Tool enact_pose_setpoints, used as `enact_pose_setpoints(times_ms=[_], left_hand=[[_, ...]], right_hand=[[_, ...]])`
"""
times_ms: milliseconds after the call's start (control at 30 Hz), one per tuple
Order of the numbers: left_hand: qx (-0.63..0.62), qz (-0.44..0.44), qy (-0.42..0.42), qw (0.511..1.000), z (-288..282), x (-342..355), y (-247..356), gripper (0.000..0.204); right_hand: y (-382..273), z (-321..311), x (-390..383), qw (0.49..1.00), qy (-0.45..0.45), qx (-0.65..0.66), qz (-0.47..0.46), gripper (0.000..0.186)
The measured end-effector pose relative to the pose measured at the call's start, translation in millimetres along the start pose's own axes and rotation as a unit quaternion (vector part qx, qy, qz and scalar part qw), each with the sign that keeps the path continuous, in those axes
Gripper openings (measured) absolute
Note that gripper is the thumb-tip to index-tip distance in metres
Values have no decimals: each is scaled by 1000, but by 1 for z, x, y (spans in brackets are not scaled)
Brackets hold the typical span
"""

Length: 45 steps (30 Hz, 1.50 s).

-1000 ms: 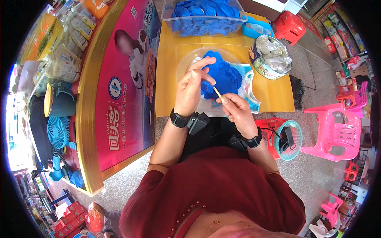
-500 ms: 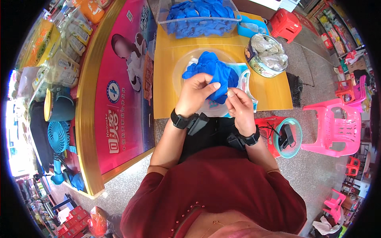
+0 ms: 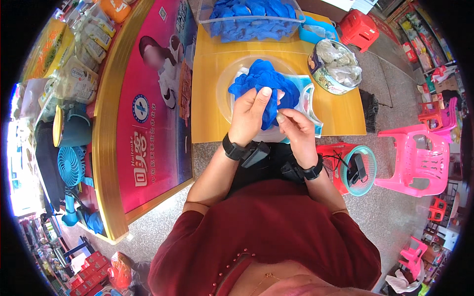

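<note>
Over the table, my left hand is closed on a soft, crumpled blue cloth, its thumb pressed on top. My right hand pinches the lower edge of the same cloth between thumb and fingertips. Folds and my fingers hide how many pieces are in the bundle. Behind and below it lies a round translucent basin, with a white and teal printed plastic sheet or bag showing on its right side.
On the yellow wooden table stand a clear bin of blue cloth pieces, a light-blue tray and a round tin holding crumpled plastic. A counter borders the left. Right are a basket and a pink chair.
My left thumb has shifted up and now lies upright on the cloth. My right hand has moved slightly down and left, still pinching its edge. The view has shifted a little.
</note>
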<state>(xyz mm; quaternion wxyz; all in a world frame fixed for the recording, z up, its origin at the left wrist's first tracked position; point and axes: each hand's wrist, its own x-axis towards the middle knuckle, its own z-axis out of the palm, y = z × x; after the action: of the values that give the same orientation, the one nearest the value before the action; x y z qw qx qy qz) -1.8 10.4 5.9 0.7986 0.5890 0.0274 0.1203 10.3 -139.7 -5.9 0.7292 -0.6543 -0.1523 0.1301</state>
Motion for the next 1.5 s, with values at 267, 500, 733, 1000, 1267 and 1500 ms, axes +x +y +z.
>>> enact_pose_setpoints(times_ms=[267, 500, 733, 1000, 1267, 1500], left_hand=[[-7, 15, -1, 1000, 2, -1, -1, 36], [-8, 34, 58, 998, 2, 1, 6, 37], [-51, 82, 95, 991, -7, 3, 7, 18], [-84, 69, 90, 990, -11, 1, 15, 11], [-94, 3, 52, 994, -12, 4, 14, 17], [-107, -2, 41, 993, -14, 2, 15, 14]], right_hand=[[-10, 6, -5, 988, -20, 111, 109, 17], [-16, 10, -4, 969, -84, 136, 189, 23], [-4, 9, -6, 970, -68, 186, 144, 23], [2, 16, -8, 989, 13, 131, 72, 14], [11, 14, -10, 984, 31, 171, 49, 11], [3, 20, -11, 986, 49, 159, -1, 9]])
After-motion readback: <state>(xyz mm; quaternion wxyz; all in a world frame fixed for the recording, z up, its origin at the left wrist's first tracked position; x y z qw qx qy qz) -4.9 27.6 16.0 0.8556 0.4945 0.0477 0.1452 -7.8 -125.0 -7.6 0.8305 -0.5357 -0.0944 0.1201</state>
